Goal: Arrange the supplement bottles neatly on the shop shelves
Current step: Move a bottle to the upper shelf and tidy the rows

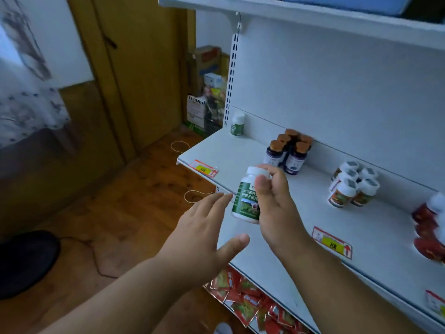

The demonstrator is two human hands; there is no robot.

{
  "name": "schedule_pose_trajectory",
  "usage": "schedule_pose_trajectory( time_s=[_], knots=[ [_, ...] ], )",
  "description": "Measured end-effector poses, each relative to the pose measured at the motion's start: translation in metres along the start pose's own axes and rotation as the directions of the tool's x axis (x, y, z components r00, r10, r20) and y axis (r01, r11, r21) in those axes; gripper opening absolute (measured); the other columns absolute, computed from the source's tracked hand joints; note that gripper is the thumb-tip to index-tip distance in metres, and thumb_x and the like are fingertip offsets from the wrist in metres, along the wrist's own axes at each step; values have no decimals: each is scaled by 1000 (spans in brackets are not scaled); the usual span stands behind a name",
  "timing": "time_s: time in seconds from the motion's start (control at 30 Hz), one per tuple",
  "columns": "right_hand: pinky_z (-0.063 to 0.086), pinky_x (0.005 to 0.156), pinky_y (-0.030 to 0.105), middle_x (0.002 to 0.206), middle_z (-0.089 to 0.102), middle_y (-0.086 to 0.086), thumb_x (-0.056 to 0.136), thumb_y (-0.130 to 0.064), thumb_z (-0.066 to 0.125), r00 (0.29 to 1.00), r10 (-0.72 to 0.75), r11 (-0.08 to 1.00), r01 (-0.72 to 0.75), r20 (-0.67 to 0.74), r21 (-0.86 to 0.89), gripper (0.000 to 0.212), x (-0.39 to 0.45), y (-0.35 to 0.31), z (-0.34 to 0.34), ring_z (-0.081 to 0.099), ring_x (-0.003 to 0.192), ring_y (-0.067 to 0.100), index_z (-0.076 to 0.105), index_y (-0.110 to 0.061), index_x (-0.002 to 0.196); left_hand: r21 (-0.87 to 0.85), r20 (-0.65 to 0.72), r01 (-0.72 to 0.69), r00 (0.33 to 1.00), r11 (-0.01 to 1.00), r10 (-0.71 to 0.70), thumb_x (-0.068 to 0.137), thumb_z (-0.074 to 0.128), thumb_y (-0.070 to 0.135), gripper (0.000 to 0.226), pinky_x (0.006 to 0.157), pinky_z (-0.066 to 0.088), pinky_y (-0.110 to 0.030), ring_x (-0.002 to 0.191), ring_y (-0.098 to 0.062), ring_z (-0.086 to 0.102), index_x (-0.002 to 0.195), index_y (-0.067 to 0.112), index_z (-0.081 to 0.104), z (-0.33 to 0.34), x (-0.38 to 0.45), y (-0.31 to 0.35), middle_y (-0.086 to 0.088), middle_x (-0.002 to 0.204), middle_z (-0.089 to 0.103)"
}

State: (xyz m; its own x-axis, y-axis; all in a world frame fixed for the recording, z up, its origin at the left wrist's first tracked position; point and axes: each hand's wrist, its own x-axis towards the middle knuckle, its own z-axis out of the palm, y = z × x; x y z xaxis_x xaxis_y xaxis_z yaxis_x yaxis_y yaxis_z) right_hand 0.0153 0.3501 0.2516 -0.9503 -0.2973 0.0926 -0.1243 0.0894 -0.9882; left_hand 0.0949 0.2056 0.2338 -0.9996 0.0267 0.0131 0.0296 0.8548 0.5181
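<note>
Fingers (277, 174) and thumb of right hand (274, 203) curled round green-labelled bottle (246, 196), gripped near white cap, held tilted above front half of middle shelf (361, 222). Left hand (204, 227) at 9 o'clock of held bottle, fingers straight and spread, palm down, grasping nothing; fingertips just beside label, contact impossible to confirm.

Second green bottle (237, 124) upright at 12 o'clock of held bottle, in back left corner of shelf, against rear panel. Cluster of purple bottles with amber caps (287, 150) at 1 o'clock, touching one another, near rear panel. Cluster of white-capped bottles with red-green labels (352, 185) at 3 o'clock, well apart from purple cluster. Red-labelled bottles (429, 227) at right frame edge, partly cut off.

Price tags (332, 242) fixed on shelf front lip. Red sachets (245, 302) heaped on lower shelf at 6 o'clock. Wooden floor (120, 201) at 9 o'clock.
</note>
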Motion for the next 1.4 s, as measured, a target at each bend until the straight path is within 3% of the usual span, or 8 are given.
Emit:
schedule_pose_trajectory(
  time_s=[0.1,0.2,0.37,0.63,0.83,1.07,1.27,1.4],
  knots=[
    [57,70,25,113,62,-3,82,-63,48,1000,14,1000,-14,-7,-9,34,62,8,7,68,96,9,50,-44,110,36,9,19,1000,999,-19,78,12,87,89,118,13,-34,147,-8,7,153,41,0,-11,52,-23,18,161,7],
    [53,65,16,110,63,-4,90,-54,49,999,19,999,-21,-50,-47,31,124,5,13,67,88,0,50,-37,115,62,5,5,1000,998,-5,81,20,85,88,120,17,-37,148,-12,11,154,38,2,-32,111,-46,13,161,11],
    [44,63,6,109,60,-5,95,-38,60,992,2,940,-46,-129,-338,27,209,20,22,60,90,0,47,-32,119,95,92,-28,996,995,20,87,37,75,84,120,21,-42,147,-18,16,153,36,5,-44,202,-89,9,162,13],
    [39,78,27,112,55,-5,90,-35,69,921,-61,741,-216,-384,-636,46,327,73,46,53,98,15,44,-23,127,230,171,-326,941,917,292,91,45,65,84,119,15,-42,150,-24,11,155,24,9,-46,360,-164,-1,163,12],
    [49,82,42,110,56,3,81,-29,78,896,-15,604,-345,-443,-719,49,383,84,35,58,95,25,48,-16,116,341,196,-526,851,780,488,94,43,58,91,121,-1,-41,148,-24,-18,154,14,-10,-60,447,-173,-9,163,-15],
    [45,88,36,114,51,7,78,-25,80,884,-71,546,-353,-461,-760,45,409,100,37,53,102,25,59,-17,116,338,304,-607,793,719,527,96,45,49,89,120,-1,-36,150,-21,-13,154,12,-10,-57,468,-191,-7,164,-11],
    [44,89,39,118,53,15,84,-21,75,833,-112,502,-424,-542,-754,44,414,95,37,53,107,32,54,-9,120,297,279,-603,797,741,536,96,45,51,89,120,-1,-38,150,-21,-14,155,12,-9,-59,477,-182,-7,164,-12],
    [49,90,42,120,53,15,86,-26,73,822,-168,568,-371,-545,-735,45,399,78,65,54,108,31,51,-11,123,263,167,-573,819,776,548,96,46,50,82,122,5,-39,151,-22,-7,155,14,3,-71,461,-188,-6,164,-3]
  ],
)
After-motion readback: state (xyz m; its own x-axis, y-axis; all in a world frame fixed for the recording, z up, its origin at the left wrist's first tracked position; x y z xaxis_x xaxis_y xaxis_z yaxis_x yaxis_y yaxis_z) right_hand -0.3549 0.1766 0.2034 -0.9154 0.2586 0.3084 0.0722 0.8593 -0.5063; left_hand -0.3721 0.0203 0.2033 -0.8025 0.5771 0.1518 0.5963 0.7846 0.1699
